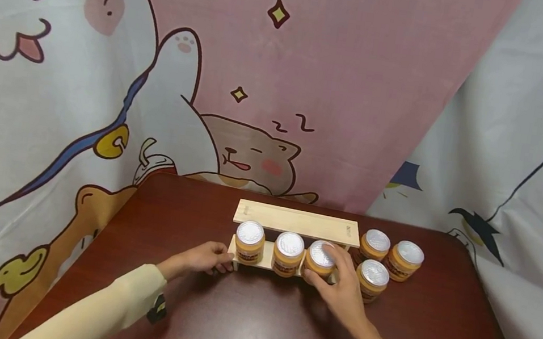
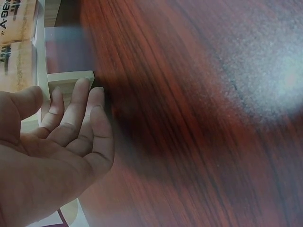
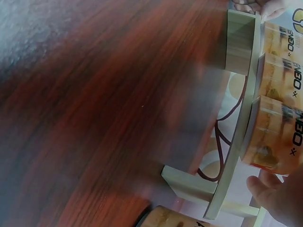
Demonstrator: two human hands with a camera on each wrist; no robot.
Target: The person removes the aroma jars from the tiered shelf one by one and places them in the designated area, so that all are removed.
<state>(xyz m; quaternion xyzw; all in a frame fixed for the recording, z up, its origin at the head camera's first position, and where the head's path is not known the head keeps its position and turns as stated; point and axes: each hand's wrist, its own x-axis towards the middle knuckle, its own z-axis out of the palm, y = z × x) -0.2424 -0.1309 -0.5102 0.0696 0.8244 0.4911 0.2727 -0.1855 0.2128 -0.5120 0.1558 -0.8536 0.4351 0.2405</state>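
Observation:
A pale wooden two-tier rack [image 1: 295,221] stands mid-table. Three orange jars with silver lids sit in a row on its lower shelf: a left jar [image 1: 249,241], a middle jar [image 1: 288,252] and a right jar [image 1: 321,255]. My right hand [image 1: 327,271] grips the right jar, fingers curled round its side; in the right wrist view a thumb [image 3: 277,194] lies below that jar [image 3: 277,139]. My left hand [image 1: 219,263] rests against the rack's left end. In the left wrist view its fingers [image 2: 78,106] lie fairly straight, touching the rack's foot [image 2: 71,78].
Three more matching jars [image 1: 373,274] stand grouped on the dark red-brown table [image 1: 252,316] just right of the rack. A cartoon-printed cloth [image 1: 263,77] hangs behind the table. The table's front half is bare wood.

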